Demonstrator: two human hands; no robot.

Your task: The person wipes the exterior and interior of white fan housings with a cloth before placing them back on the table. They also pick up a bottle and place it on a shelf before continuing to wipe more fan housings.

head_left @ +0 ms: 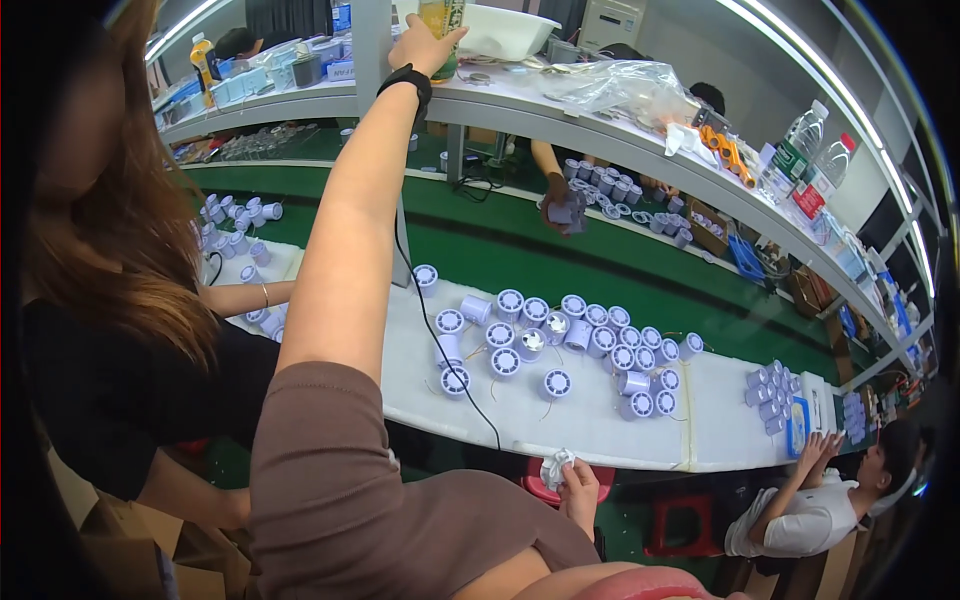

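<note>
My left arm stretches up to the raised shelf. There my left hand (424, 48), with a black band on its wrist, is closed round a drink bottle (447, 22) with a yellow and green label. The bottle's top runs out of the picture. Low down, near the table's front edge, my right hand (577, 492) pinches a crumpled white tissue (557, 468). Beyond it, many small lilac cylindrical fan units (557, 383) stand or lie on the white-covered table (440, 405), some with thin wires. Two of them show a white impeller (532, 343) on top.
A black cable (428, 310) hangs across the table. The shelf carries a white basin (505, 33), a plastic bag (625, 88), orange-handled tools (727, 155) and water bottles (797, 145). A co-worker (120, 330) is close at left; another (820, 500) sits at right near red stools (683, 525).
</note>
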